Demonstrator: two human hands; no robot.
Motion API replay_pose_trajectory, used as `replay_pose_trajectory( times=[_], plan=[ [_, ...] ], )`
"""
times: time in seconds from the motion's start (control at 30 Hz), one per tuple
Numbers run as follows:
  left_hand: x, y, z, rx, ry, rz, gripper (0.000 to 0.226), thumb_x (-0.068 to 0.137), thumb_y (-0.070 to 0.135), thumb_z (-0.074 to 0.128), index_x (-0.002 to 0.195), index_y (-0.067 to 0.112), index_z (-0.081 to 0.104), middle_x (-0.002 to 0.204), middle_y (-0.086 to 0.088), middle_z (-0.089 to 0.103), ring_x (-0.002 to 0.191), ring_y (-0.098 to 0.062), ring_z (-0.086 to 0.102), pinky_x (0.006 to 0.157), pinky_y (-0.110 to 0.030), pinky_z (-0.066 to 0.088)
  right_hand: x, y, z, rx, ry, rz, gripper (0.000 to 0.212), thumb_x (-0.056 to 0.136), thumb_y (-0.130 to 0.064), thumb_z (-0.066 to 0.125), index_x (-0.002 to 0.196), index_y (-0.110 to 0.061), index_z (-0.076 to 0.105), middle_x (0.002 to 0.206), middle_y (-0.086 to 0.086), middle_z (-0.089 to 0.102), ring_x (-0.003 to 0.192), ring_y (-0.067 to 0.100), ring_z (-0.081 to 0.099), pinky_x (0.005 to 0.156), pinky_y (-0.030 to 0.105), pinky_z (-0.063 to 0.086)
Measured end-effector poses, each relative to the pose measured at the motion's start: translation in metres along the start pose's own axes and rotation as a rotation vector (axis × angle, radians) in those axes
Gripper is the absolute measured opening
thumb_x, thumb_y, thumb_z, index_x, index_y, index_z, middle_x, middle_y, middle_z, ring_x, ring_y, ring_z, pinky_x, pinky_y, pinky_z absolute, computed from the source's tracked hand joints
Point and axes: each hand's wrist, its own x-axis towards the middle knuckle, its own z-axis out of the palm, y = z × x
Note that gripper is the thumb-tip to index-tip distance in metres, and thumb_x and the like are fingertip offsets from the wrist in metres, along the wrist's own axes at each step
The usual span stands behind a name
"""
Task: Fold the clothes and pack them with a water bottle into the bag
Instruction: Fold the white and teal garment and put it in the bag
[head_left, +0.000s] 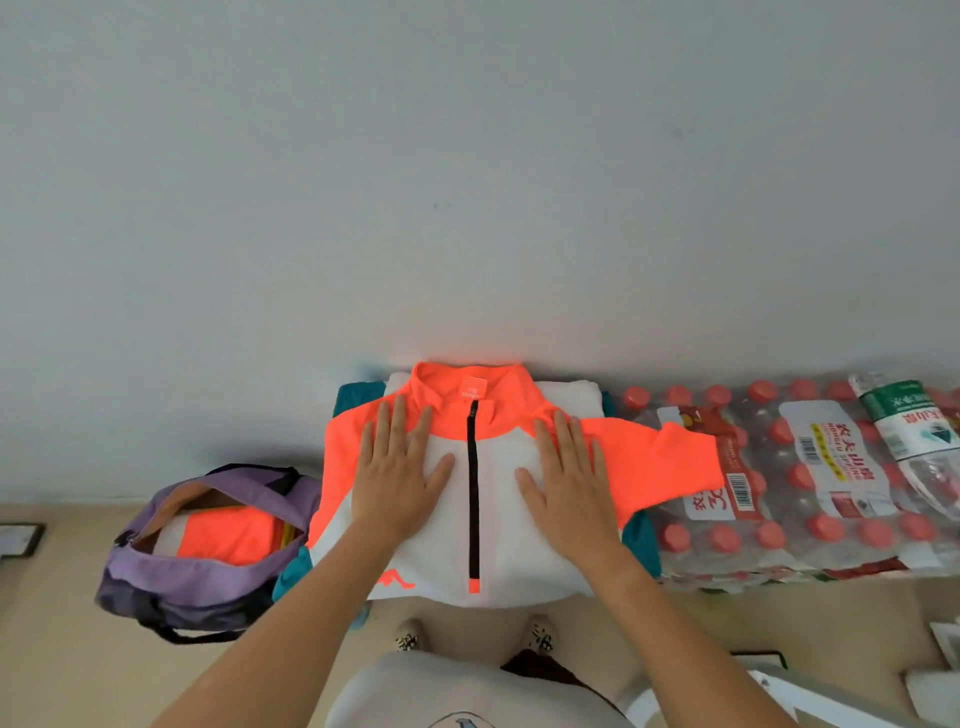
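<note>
- Checking in from the remote seat: I've got the orange-and-white jacket (475, 499) lying zip-up on what looks like a stack of other clothes, right against the wall. It's my landmark for everything below.
- Both hands are spread flat with straight fingers, pressing on the jacket's chest: left hand (397, 467) just left of the zipper, right hand (569, 475) just right of it. Nothing pinched or gripped.
- Fold status, as I read it: the jacket's left side looks tucked in, but the right sleeve (670, 462) sticks out over the shrink-wrapped bottle pack (810, 499) just right of the jacket. So this one's mid-fold, I'd say.
- The purple bag (208, 551) sits open on the floor just left of the jacket, with an orange-and-white folded piece (223, 535) already inside. So at least one garment looks packed.
- Teal fabric (641, 545) peeks out under the jacket, can't tell what garment it is.
- Still left, I reckon: finish this fold, bag it, then add a water bottle. A loose bottle (906, 421) lies on top of the pack, well to the right of the jacket.
</note>
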Motion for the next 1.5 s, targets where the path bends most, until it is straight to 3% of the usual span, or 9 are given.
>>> replay_pose_trajectory(
  times=[0.23, 0.57, 0.7, 0.87, 1.0, 1.17, 1.3, 1.4, 1.5],
  plan=[
    [-0.013, -0.032, -0.003, -0.01, 0.03, -0.04, 0.075, 0.092, 0.06, 0.02, 0.155, 0.02, 0.022, 0.163, -0.014, 0.012, 0.151, -0.031, 0.008, 0.122, -0.047, 0.005, 0.005, -0.03, 0.007, -0.022, -0.016, -0.062, 0.075, 0.095, -0.058, 0.013, 0.158, -0.017, 0.012, 0.166, 0.006, 0.002, 0.153, 0.022, -0.002, 0.123, 0.045, 0.002],
    [-0.009, -0.04, -0.015, -0.034, -0.006, 0.009, 0.078, 0.09, 0.064, 0.011, 0.156, 0.024, 0.017, 0.164, -0.009, 0.006, 0.152, -0.026, -0.002, 0.122, -0.046, 0.0, 0.013, -0.031, 0.006, -0.027, -0.038, -0.05, 0.069, 0.1, -0.056, 0.026, 0.158, -0.024, 0.006, 0.166, 0.001, -0.001, 0.153, 0.019, -0.004, 0.123, 0.044, 0.0],
    [-0.008, -0.05, -0.028, -0.21, 0.116, -0.092, 0.067, 0.095, 0.05, 0.028, 0.149, 0.012, 0.037, 0.157, -0.013, 0.032, 0.146, -0.033, 0.027, 0.117, -0.048, 0.019, 0.015, -0.015, -0.008, 0.14, 0.033, 0.015, 0.068, 0.101, -0.049, 0.04, 0.156, -0.015, 0.02, 0.164, 0.005, 0.018, 0.152, 0.023, 0.011, 0.122, 0.044, 0.006],
    [0.016, -0.077, -0.037, -0.418, 0.047, -0.34, 0.044, 0.097, 0.03, 0.055, 0.136, 0.01, 0.049, 0.125, -0.014, 0.06, 0.113, -0.035, 0.056, 0.094, -0.043, 0.04, 0.056, -0.015, -0.028, 0.168, 0.032, 0.075, 0.056, 0.094, -0.044, 0.058, 0.139, -0.011, 0.047, 0.14, 0.008, 0.052, 0.136, 0.027, 0.04, 0.115, 0.046, 0.019],
    [0.036, -0.095, -0.043, -0.551, -0.034, -0.465, 0.024, 0.087, 0.041, 0.067, 0.094, 0.018, 0.063, 0.079, 0.005, 0.057, 0.086, -0.026, 0.059, 0.064, -0.031, 0.037, 0.078, -0.025, -0.032, 0.127, 0.027, 0.129, 0.031, 0.084, -0.043, 0.07, 0.1, -0.016, 0.067, 0.1, 0.004, 0.061, 0.109, 0.028, 0.052, 0.092, 0.038, 0.032],
    [0.048, -0.112, -0.047, -0.643, -0.23, -0.469, 0.027, 0.085, 0.047, 0.069, 0.085, 0.021, 0.061, 0.081, 0.006, 0.057, 0.074, -0.013, 0.051, 0.058, -0.023, 0.036, 0.082, -0.025, -0.036, 0.307, 0.032, 0.114, 0.022, 0.082, -0.027, 0.073, 0.076, -0.008, 0.063, 0.078, 0.004, 0.057, 0.086, 0.031, 0.056, 0.076, 0.038, 0.039],
    [0.042, -0.114, -0.062, -0.684, -0.154, -0.337, 0.033, 0.086, 0.031, 0.072, 0.063, 0.018, 0.054, 0.068, 0.002, 0.049, 0.075, -0.02, 0.047, 0.064, -0.03, 0.035, 0.073, -0.022, -0.049, 0.511, -0.003, 0.135, 0.021, 0.092, -0.026, 0.064, 0.082, -0.011, 0.053, 0.072, 0.0, 0.056, 0.073, 0.025, 0.054, 0.067, 0.037, 0.038],
    [0.034, -0.106, -0.082, -0.584, 0.0, -0.181, 0.016, 0.086, 0.023, 0.074, 0.075, 0.013, 0.068, 0.09, -0.005, 0.054, 0.093, -0.02, 0.048, 0.083, -0.032, 0.04, 0.07, -0.016, -0.071, 0.497, -0.052, 0.138, 0.016, 0.092, -0.027, 0.064, 0.085, -0.016, 0.055, 0.078, -0.001, 0.058, 0.077, 0.021, 0.053, 0.065, 0.033, 0.032],
    [0.026, -0.101, -0.101, -0.609, 0.038, 0.006, 0.02, 0.085, 0.021, 0.075, 0.069, 0.018, 0.062, 0.084, -0.001, 0.055, 0.083, -0.007, 0.05, 0.078, -0.02, 0.037, 0.065, -0.001, -0.1, 0.417, -0.076, 0.133, 0.02, 0.088, -0.035, 0.066, 0.074, -0.028, 0.053, 0.071, -0.01, 0.058, 0.068, 0.009, 0.053, 0.057, 0.03, 0.031]
  ],
)
